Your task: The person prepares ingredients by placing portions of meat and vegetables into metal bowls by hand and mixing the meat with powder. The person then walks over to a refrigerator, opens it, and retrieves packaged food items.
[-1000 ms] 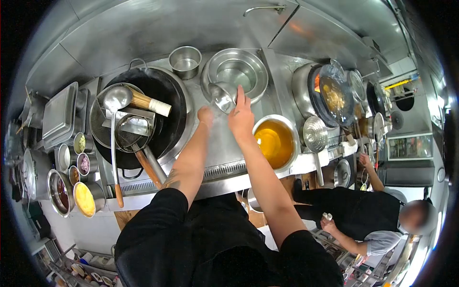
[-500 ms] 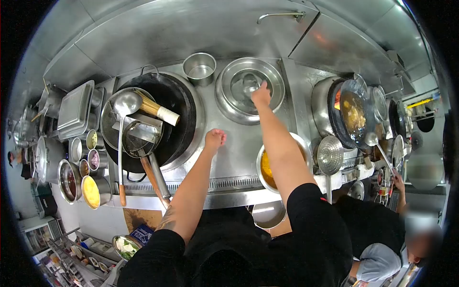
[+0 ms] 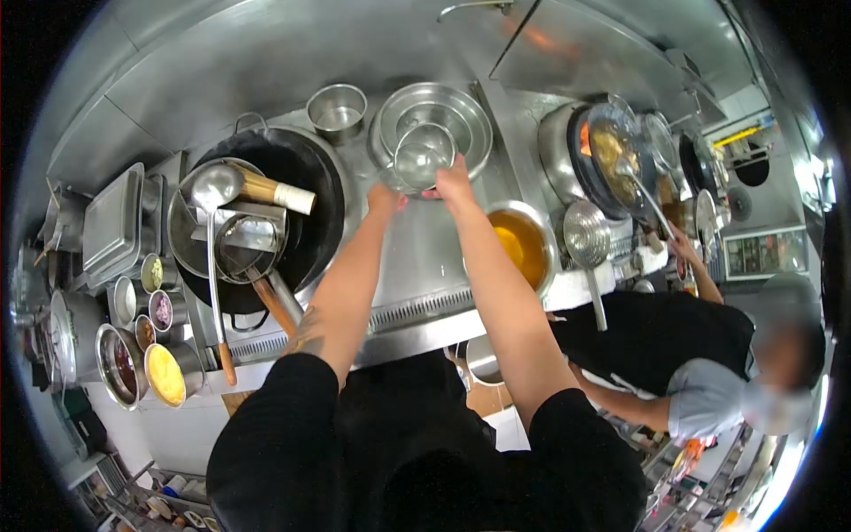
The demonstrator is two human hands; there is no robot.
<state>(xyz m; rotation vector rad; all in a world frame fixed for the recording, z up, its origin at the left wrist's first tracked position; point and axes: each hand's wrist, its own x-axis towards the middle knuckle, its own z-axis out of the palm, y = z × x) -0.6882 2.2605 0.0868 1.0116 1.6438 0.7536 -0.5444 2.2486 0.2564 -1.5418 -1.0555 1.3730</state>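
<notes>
Both my hands are at a small, shiny round bowl (image 3: 425, 152), tipped over the near side of a wide steel basin (image 3: 480, 133). My right hand (image 3: 452, 183) is closed on the bowl's near right rim. At its near left edge is my left hand (image 3: 386, 200), a little blurred, with the fingers curled against the rim. Whether anything is in the bowl is hard to make out. Close to my right forearm stands a white-rimmed bowl of clear, orange-yellow liquid (image 3: 519, 248).
On the left, a large black wok (image 3: 315, 213) holds strainers, a ladle (image 3: 215, 188) and a bamboo brush (image 3: 275, 191). Several ingredient tins stand beyond it. A steel pot (image 3: 337, 113) sits behind. To the right are a perforated skimmer (image 3: 587, 235) and a co-worker's hand (image 3: 684, 248) working a ladle over another wok.
My right hand has lifted the small bowl out of the basin towards me. My left hand has moved up to meet it. The view has shifted, and the co-worker's ladle is now in the wok.
</notes>
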